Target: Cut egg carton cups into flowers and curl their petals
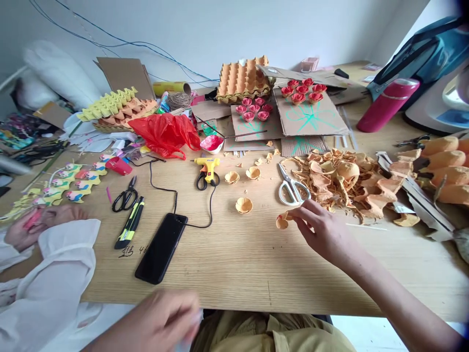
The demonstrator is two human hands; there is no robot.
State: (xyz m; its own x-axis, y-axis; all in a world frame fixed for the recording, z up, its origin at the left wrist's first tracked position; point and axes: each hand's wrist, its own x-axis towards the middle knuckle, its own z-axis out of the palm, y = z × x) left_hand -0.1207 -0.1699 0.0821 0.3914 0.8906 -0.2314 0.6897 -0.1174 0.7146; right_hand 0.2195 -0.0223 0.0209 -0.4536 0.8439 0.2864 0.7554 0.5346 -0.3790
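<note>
My right hand (318, 227) is over the right part of the table, its thumb and fingers pinching a small orange egg-carton petal piece (282, 222). Just behind it lie white-handled scissors (292, 187). Blurred by motion, my left hand (166, 318) is low in front of the table's edge; its fingers are smeared, so what they hold, if anything, is unclear. Between the hands, farther back, sit three cut egg-carton cups shaped like flowers: a nearer cup (244, 206), a left cup (232, 177) and a right cup (253, 173).
A black phone (161, 248), utility knife (130, 223), black scissors (125, 196) and yellow glue gun (207, 168) lie left of centre. Carton scraps (337, 181) heap at right. Red paper flowers (304, 90) stand on cardboard behind. At left, a co-worker's hands (40, 222) hold something pink.
</note>
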